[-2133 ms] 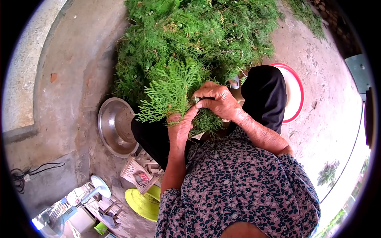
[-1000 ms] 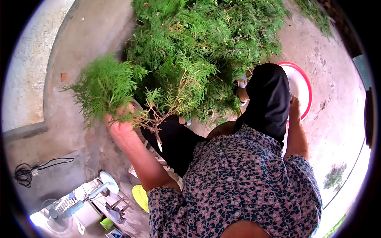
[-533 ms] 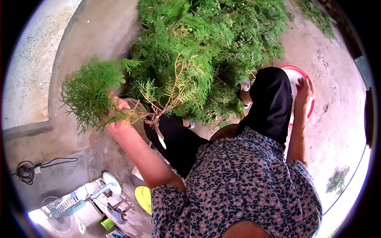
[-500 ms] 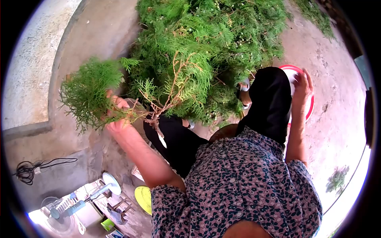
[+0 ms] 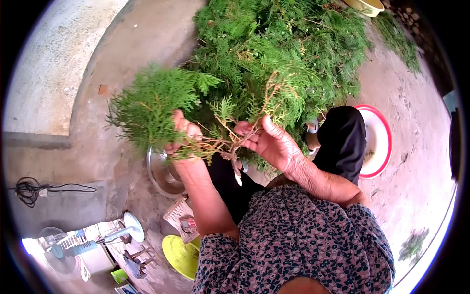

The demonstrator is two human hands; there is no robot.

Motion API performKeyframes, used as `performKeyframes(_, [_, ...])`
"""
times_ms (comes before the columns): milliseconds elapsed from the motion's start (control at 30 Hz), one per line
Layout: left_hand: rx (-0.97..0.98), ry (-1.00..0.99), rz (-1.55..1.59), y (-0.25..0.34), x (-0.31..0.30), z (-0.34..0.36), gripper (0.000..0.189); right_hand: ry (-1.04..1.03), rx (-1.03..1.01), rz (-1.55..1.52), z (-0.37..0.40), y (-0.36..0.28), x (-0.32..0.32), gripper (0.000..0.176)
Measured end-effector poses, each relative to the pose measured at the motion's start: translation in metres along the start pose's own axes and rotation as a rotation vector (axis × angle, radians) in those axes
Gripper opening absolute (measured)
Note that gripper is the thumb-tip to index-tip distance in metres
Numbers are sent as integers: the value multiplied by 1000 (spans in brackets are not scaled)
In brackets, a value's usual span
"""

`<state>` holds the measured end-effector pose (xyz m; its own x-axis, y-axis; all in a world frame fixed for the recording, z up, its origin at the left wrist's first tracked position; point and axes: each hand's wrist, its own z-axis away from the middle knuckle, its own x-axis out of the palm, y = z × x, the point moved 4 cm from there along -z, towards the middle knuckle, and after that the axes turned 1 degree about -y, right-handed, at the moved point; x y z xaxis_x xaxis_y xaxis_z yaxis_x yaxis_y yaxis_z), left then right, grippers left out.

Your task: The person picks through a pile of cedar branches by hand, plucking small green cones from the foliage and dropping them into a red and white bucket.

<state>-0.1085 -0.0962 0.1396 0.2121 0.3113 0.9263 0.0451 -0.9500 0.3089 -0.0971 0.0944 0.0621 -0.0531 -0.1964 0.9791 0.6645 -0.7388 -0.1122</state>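
Two hands meet before one big heap of green branches: the left hand is closed around one thick bunch of green sprigs, and the right hand is half spread, palm showing, its fingertips touching one brown forked branch that lies between both hands. I count three containers. One metal bowl stands on the ground under the left hand with its inside mostly hidden, one yellow bowl at the top edge has contents I cannot see, and one white basin with red rim holds only few small scraps.
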Motion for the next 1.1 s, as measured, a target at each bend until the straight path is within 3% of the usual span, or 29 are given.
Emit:
performKeyframes(67, [-90, 15, -120, -14, 0, 4, 18, 89, -38, 45, -5, -6, -4, 26])
performKeyframes(233, [-172, 53, -20, -12, -42, 15, 14, 102, -165, 239, -8, -21, -2, 27])
performKeyframes(300, [41, 329, -11, -21, -53, 18, 13, 160, -254, 399, -8, -24, -7, 35])
performKeyframes(333, [29, 321, -3, -28, -53, 16, 13, 207, -309, 483, -11, -26, -12, 34])
performKeyframes(400, [164, 684, -232, -29, -70, 25, 14, 107, -440, 684, -13, -32, -10, 35])
performKeyframes(433, [132, 622, -173, -25, -105, 35, 17, 128, -456, 820, -12, -33, -13, 34])
performKeyframes(467, [160, 666, -153, -37, -89, 35, 21, 138, -498, 945, -13, -34, -15, 30])
performKeyframes(533, [70, 715, -244, -44, -115, 42, 27, 223, -516, 1298, -7, -37, -21, 31])
performKeyframes(567, [94, 917, -231, -45, -136, 54, 31, 221, -520, 1301, -7, -35, -32, 31])
performKeyframes(600, [77, 987, -462, -50, -137, 53, 36, 201, -768, 1550, -7, -33, -44, 31])
performKeyframes(633, [130, 1062, -411, -56, -132, 54, 38, 173, -1026, 1790, -5, -30, -48, 32])
performKeyframes(700, [193, 1154, -350, -64, -116, 56, 42, 153, -1074, 1863, -4, -30, -55, 30])
performKeyframes(800, [73, 1001, -458, -64, -166, 75, 40, 253, -1209, 1964, 1, -25, -72, 30])
performKeyframes(867, [97, 962, -367, -51, -190, 96, 37, 243, -573, 1396, -16, -31, -113, 39])
performKeyframes(900, [-175, 588, -648, -42, -182, 93, 35, 274, -819, 1939, -8, -33, -114, 42])
performKeyframes(933, [-437, 183, -897, -41, -173, 96, 34, 285, -819, 1941, -7, -35, -124, 42])
performKeyframes(1000, [-755, -99, -2565, -25, -154, 103, 24, 353, -1108, 2269, -5, -36, -135, 41])
performKeyframes(1033, [-1345, 23, -2370, -32, -124, 89, 16, 356, -1106, 2270, -5, -37, -146, 41])
performKeyframes(1067, [-1344, 23, -2370, -33, -119, 93, 16, 337, -1101, 2163, -5, -39, -159, 39])
performKeyframes(1100, [-950, 144, -2347, -30, -110, 92, 14, 318, -1093, 2056, -5, -41, -167, 36])
